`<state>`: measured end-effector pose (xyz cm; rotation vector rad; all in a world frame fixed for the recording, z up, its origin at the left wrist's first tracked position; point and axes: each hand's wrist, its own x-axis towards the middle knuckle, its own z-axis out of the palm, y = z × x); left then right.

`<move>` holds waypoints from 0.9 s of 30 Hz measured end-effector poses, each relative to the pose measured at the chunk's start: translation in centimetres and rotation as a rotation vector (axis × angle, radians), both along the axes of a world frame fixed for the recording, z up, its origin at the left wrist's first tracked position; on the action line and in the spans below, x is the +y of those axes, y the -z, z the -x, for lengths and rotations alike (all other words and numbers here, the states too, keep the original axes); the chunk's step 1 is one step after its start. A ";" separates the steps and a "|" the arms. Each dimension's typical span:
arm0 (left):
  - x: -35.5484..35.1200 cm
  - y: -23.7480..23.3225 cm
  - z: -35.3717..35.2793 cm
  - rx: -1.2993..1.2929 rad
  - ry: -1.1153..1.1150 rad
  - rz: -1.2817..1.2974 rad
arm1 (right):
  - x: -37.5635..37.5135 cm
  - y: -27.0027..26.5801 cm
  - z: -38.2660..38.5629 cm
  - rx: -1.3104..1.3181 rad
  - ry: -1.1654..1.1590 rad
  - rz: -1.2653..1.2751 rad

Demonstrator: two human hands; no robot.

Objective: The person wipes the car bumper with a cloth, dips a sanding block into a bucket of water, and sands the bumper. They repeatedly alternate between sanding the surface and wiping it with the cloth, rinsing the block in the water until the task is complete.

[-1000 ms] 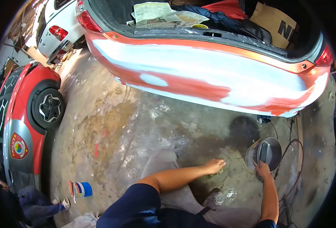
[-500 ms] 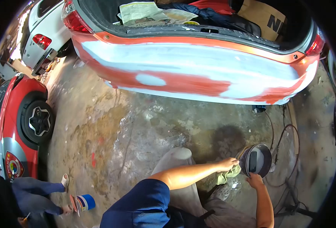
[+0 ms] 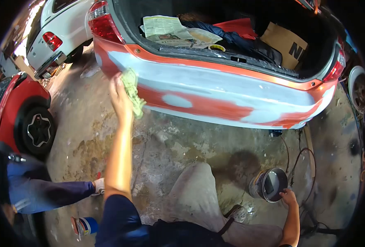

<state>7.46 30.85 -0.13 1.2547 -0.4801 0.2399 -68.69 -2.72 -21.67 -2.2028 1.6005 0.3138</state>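
My left hand (image 3: 119, 96) is wrapped round a light green cloth (image 3: 132, 92), raised at the left end of a car's rear bumper (image 3: 227, 99). The cloth overlaps the bumper's left corner in this view. Patches of pale grey-blue and orange-red cover the bumper. Low on the right, my right hand (image 3: 288, 196) grips the rim of a dark bucket (image 3: 257, 190). Greyish liquid shows inside, along with a dark rectangular block (image 3: 269, 184).
Newspaper (image 3: 161, 26), a tape roll (image 3: 216, 47) and a brown paper bag (image 3: 283, 45) lie in the open boot. A hose (image 3: 310, 154) curls beside the bucket. Another person's leg (image 3: 63, 190) and a blue-banded tin (image 3: 87, 225) are at left, near a red car (image 3: 19, 107).
My left hand has carried the green cloth from beside the bucket up and left to the bumper. My right hand stays at the bucket. The other person's leg has shifted, and the view has tilted up.
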 end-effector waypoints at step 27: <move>-32.3 2.0 21.7 -1.094 0.098 -0.704 | 9.0 -17.9 -19.9 0.031 -0.531 -0.185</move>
